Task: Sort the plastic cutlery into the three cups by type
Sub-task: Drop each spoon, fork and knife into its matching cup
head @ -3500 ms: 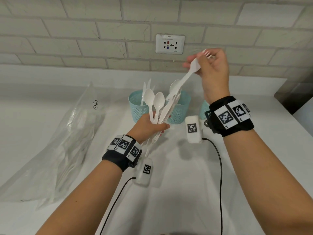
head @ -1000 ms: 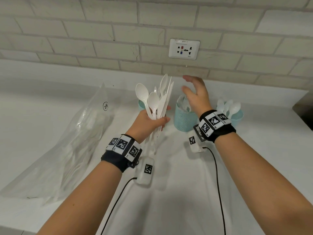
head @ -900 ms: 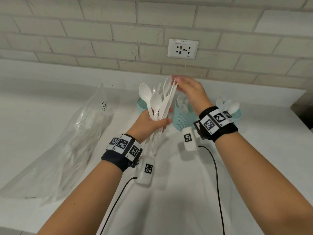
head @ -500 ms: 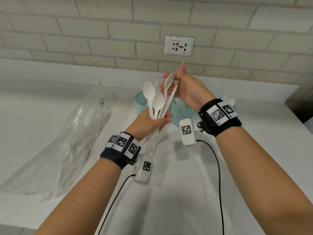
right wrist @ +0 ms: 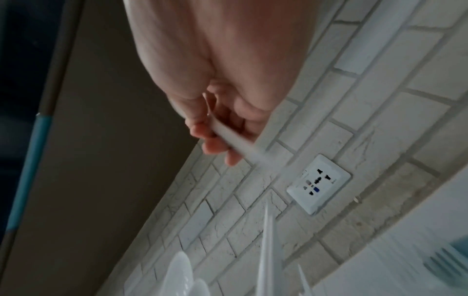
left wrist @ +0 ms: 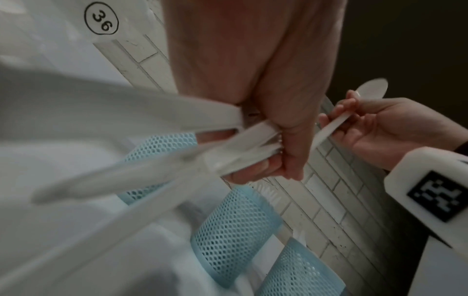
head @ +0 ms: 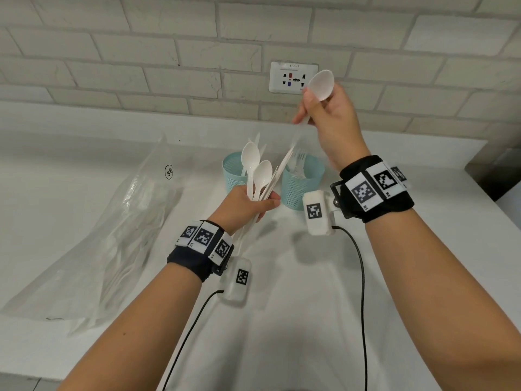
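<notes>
a person's right hand [head: 331, 124] lifts a single white plastic spoon [head: 320, 84] in the upper right of the head view, fingers [left wrist: 350, 103] pinched on its handle, bowl raised in front of the wall socket [head: 293, 77]. lower and left of centre, the left hand [head: 242, 204] has its fingers clamped round a fanned bundle of cutlery [head: 260, 176], two spoon bowls standing above flat handles. behind the bundle stand two pale blue mesh cups: the left cup [head: 232, 173] with cutlery whose type is hard to read, the middle cup [head: 303, 183] holding forks. a third blue mesh cup [left wrist: 301, 276] shows only at the bottom edge of the left wrist view; in the head view the right wrist hides it, so its contents cannot be told. a clear plastic bag [head: 112, 227] marked 36 lies on the white counter [head: 296, 320] at left, more cutlery inside.

the spoon likely belongs in the hidden cup, so the drop would be made partly blind and could land among the forks. the pinch sits near the bowl, leaving a long handle free to swing; it could clip a cup rim and tip the light mesh cup. the fanned bundle could also slip if the left hand relaxes.
</notes>
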Available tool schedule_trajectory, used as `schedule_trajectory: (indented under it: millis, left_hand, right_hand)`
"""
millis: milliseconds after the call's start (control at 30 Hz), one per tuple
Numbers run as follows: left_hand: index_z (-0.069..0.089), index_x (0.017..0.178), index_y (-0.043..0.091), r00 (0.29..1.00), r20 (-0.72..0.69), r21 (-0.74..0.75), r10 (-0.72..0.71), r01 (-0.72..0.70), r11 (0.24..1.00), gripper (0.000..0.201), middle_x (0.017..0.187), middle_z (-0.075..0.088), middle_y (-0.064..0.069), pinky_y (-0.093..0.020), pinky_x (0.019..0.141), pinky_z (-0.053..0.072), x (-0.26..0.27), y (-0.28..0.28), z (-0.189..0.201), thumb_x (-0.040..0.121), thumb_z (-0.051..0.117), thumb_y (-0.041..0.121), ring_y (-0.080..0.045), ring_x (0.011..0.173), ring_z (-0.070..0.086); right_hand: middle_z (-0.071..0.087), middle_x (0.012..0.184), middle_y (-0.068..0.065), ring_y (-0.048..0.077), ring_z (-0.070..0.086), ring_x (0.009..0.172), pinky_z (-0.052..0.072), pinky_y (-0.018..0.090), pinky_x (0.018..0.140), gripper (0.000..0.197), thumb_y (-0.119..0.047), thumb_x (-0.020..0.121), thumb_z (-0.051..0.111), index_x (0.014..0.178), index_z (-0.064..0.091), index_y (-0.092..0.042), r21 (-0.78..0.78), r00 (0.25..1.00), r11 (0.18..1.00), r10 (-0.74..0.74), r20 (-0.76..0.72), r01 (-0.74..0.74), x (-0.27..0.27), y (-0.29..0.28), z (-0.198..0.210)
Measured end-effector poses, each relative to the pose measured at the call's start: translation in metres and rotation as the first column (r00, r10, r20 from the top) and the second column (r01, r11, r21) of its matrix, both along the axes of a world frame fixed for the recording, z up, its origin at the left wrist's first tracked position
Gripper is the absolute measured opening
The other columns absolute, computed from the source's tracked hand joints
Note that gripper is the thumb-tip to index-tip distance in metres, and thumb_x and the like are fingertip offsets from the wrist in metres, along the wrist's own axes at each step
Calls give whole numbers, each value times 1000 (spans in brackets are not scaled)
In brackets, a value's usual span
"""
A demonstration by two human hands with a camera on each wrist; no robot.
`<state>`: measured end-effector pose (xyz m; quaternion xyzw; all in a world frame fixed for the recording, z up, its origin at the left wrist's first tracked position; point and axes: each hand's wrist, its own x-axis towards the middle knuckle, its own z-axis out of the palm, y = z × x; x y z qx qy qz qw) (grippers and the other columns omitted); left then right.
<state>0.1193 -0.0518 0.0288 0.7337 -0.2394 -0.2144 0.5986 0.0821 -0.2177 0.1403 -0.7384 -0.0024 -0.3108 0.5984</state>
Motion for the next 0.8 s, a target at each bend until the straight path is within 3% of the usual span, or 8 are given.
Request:
schedule_trajectory:
  millis: [100, 167, 267, 333, 500, 600, 700, 800]
  left_hand:
    - [70, 83, 10, 1000, 10, -4, 13, -13, 1000, 3, 56, 55, 2, -18, 52, 42, 1, -1, 2, 82, 72, 12, -11, 48, 45]
    - [69, 87, 7, 1000, 17, -14, 19, -19, 1000, 6, 54, 55, 6, -17, 50, 41, 2, -3, 4, 82, 71, 10, -10, 46, 45]
    - [68, 94, 1, 999, 30, -2, 30, -30, 1000, 13, 51, 55, 9, -17, 49, 42, 2, -6, 4, 83, 70, 8, -8, 44, 45]
    - [67, 91, 1, 999, 20, -4, 37, -36, 999, 12, 53, 55, 5, -21, 52, 42, 1, -6, 3, 83, 69, 9, -10, 46, 46]
    - [69, 79, 14, 1000, -9, -22, 28, -29, 999, 3, 61, 54, -7, -29, 57, 42, 3, -6, 4, 82, 70, 15, -17, 52, 46]
    - [69, 77, 15, 1000, -14, -28, 4, -4, 1000, 5, 62, 53, -10, -28, 56, 42, 2, -6, 5, 81, 71, 17, -18, 52, 45]
    - [70, 78, 12, 1000, -16, -31, -21, 20, 999, 5, 61, 52, -10, -25, 53, 41, -1, -8, 5, 81, 72, 14, -17, 50, 44]
    - [70, 78, 13, 1000, -10, -8, -16, 15, 1000, 4, 58, 52, -8, -22, 52, 41, -3, -9, 5, 81, 73, 14, -15, 48, 44]
  right_hand:
    - [52, 79, -13, 5, 50, 72, 48, 24, 72, 21, -33, 88, 62, 103, 56, -21, -308, 973, 949, -9, -232, -65, -6, 9, 0]
    - [46, 75, -11, 8, 45, 69, 39, 23, 65, 38, -44, 71, 76, 98, 63, -21, -575, 901, 801, -113, -420, -168, -5, 14, -10]
    - [52, 86, -1, 18, 51, 89, 40, 34, 80, 41, -48, 65, 78, 88, 68, -17, -784, 883, 592, -248, -399, -188, 3, 19, -26]
    - [58, 92, 4, 20, 53, 94, 42, 36, 85, 32, -41, 68, 79, 84, 71, -14, -738, 901, 661, -227, -370, -137, 5, 18, -29]
    - [54, 67, -12, -4, 44, 56, 37, 16, 57, 10, -20, 78, 73, 79, 64, -16, -414, 938, 908, -91, -334, -59, -5, 16, -24]
    - [58, 73, -9, 3, 50, 63, 40, 8, 57, 18, -16, 84, 66, 74, 53, -23, -289, 957, 957, -77, -278, -7, -7, 13, -20]
    - [71, 84, 3, 4, 60, 68, 44, 13, 59, 16, -10, 92, 52, 83, 45, -22, -70, 985, 996, -73, -155, 63, -9, 10, -13]
    - [63, 78, 1, 1, 57, 63, 43, 10, 59, 14, -8, 96, 44, 92, 43, -21, 16, 993, 994, -110, -49, 111, -8, 6, -4]
